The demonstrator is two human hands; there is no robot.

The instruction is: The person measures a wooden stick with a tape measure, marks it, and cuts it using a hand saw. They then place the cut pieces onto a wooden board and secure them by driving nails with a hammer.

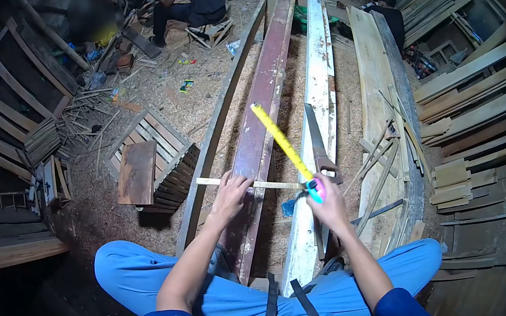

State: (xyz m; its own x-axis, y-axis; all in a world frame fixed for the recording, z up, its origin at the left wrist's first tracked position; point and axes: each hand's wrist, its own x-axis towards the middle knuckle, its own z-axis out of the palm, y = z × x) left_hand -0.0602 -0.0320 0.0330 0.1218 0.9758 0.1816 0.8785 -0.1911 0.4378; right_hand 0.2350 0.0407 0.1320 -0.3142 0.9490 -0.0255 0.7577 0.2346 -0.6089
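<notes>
My left hand [230, 196] is closed over a thin, pale wooden strip [276, 185], which lies crosswise above a long maroon plank [263, 95]. In my right hand [328, 202] is a tape measure [314, 191] with a blue and pink case. Its yellow blade [279, 138] is pulled out and slants up and left over the maroon plank. The strip's right end meets the tape case. Just beyond my right hand, a handsaw [319, 142] rests on a long white-painted plank [318, 78], its handle close to my fingers.
Pale boards [371, 64] with loose thin sticks lie on the right. A slatted wooden crate [156, 133] stands at left on the shavings-covered floor. One person [202, 0] sits at the back; another [388, 16] is at upper right. Stacked boards [484, 99] line the right side.
</notes>
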